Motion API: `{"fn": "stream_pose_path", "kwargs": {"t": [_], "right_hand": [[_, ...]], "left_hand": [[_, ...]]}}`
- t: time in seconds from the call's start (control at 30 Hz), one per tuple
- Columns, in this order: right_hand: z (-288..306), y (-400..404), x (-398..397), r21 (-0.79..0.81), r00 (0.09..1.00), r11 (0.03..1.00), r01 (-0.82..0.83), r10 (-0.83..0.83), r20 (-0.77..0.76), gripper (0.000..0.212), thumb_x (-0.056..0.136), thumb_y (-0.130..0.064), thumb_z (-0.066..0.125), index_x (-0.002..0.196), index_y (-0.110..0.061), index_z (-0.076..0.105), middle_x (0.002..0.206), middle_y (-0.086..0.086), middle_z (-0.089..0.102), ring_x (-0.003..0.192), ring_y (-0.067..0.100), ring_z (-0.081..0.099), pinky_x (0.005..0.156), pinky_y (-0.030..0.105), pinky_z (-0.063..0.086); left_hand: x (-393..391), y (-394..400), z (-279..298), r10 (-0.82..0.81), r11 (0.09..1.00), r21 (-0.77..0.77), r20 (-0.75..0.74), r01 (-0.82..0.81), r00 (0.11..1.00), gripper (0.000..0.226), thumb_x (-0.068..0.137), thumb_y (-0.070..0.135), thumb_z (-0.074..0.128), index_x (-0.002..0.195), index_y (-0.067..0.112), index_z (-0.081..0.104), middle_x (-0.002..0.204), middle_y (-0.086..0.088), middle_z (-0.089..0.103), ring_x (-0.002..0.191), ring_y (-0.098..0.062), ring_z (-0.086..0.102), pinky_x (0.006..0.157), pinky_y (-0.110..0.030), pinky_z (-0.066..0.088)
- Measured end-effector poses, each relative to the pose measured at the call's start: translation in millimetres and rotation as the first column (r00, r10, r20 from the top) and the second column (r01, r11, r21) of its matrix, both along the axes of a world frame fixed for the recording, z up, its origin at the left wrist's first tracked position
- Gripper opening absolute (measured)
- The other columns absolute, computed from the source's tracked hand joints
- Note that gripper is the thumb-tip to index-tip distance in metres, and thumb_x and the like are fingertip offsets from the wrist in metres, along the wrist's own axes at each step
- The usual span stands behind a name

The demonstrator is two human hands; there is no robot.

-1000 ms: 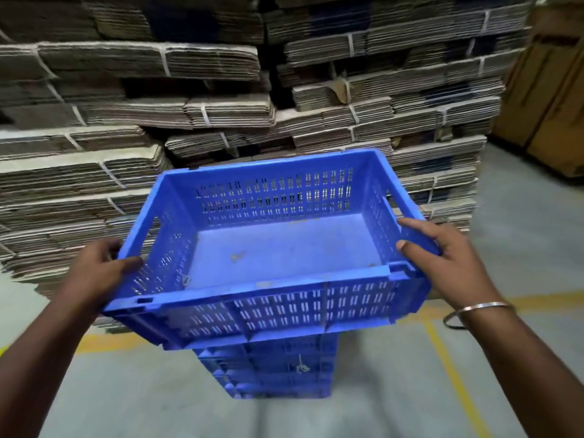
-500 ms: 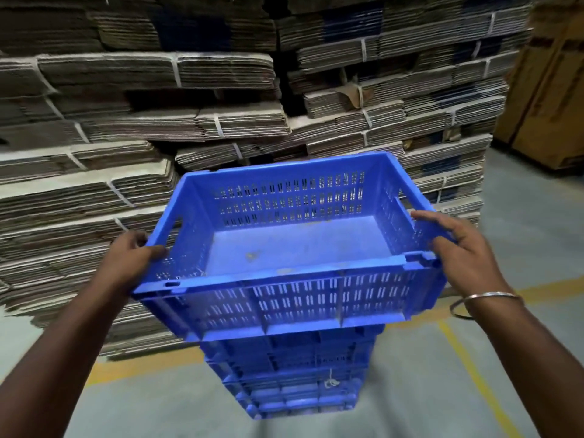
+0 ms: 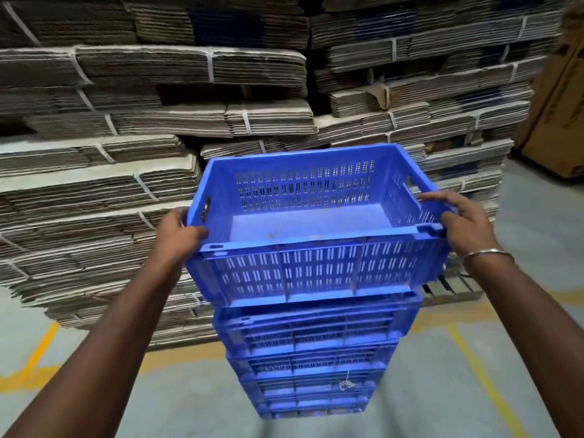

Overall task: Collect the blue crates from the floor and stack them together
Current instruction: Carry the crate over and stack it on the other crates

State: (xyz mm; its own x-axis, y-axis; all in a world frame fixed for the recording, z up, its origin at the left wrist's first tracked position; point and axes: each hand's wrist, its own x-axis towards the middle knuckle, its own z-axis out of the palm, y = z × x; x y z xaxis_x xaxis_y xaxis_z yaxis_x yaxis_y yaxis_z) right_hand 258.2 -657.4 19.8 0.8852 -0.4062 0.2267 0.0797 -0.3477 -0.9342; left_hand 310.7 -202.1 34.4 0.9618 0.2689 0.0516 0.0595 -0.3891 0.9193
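While the head camera looks down, both hands are on the top blue crate [image 3: 319, 235], one at each short end. The left hand [image 3: 177, 235] curls over the left rim, with the thumb lying on the near corner and the fingers wrapped around the outside of the wall. The right hand [image 3: 464, 222] grips the right end the same way, fingers draped over the rim near the handle slot and the thumb down on the near corner. A thin metal bangle [image 3: 488, 253] sits on the right wrist.

The held crate is empty apart from a few specks on its floor, and it sits level at the top of a stack of blue crates [image 3: 309, 358] standing on the grey floor [image 3: 474, 390]. Its bottom edge is right at the rim of the crate below, but I honestly can't tell if it's fully seated or just above it. A bit of white string [image 3: 346, 384] hangs from one of the lower crates.

Behind the stack are tall piles of strapped flat cardboard bundles [image 3: 126, 184], filling most of the background. Yellow floor lines [image 3: 486, 384] run past on both sides, and a brown carton [image 3: 559, 121] stands at the far right edge.
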Motion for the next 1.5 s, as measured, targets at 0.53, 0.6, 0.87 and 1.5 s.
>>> {"fn": "stream_pose_path", "kwargs": {"t": [0.53,0.6,0.87,1.5], "right_hand": [[-59.7,-16.2,17.2,-0.049,0.995,0.994,-0.094,0.093,-0.023,0.041,0.085,-0.018,0.045,0.117,-0.037,0.063,0.118,0.005,0.064,0.093,0.029,0.062,0.075,0.037,0.052],[-60.8,-14.1,11.2,0.032,0.997,0.997,-0.074,0.073,0.006,0.036,0.094,-0.022,0.051,0.128,-0.034,0.055,0.123,-0.002,0.059,0.101,0.02,0.061,0.081,0.034,0.049],[-70.5,-0.8,-3.9,0.354,0.989,0.932,0.078,-0.027,-0.145,0.027,0.091,-0.039,0.06,0.106,-0.019,0.067,0.097,0.003,0.065,0.081,0.018,0.06,0.062,0.031,0.042],[-68.0,5.3,-11.9,0.366,0.996,0.93,-0.004,0.035,-0.079,0.03,0.097,-0.031,0.054,0.122,-0.016,0.062,0.109,0.008,0.067,0.096,0.027,0.063,0.07,0.03,0.044]], "left_hand": [[-5.4,4.7,-63.9,0.146,0.986,-0.071,-0.046,-0.149,0.988,0.036,0.082,0.005,0.067,0.116,0.018,0.062,0.102,-0.008,0.068,0.084,-0.028,0.066,0.073,-0.043,0.054],[-11.3,-0.1,-65.2,0.136,0.98,-0.148,0.004,-0.134,0.991,0.03,0.086,0.005,0.064,0.114,0.016,0.064,0.095,-0.004,0.067,0.078,-0.025,0.064,0.068,-0.036,0.051],[-49.1,-10.8,-95.7,0.059,0.838,-0.545,0.051,-0.022,0.997,0.042,0.093,0.035,0.06,0.133,0.023,0.056,0.115,-0.004,0.067,0.095,-0.024,0.066,0.077,-0.038,0.053],[-45.6,-12.7,-95.9,0.119,0.824,-0.563,0.066,-0.062,0.991,0.043,0.088,0.049,0.064,0.126,0.031,0.063,0.118,-0.005,0.071,0.097,-0.026,0.068,0.082,-0.045,0.054]]}}
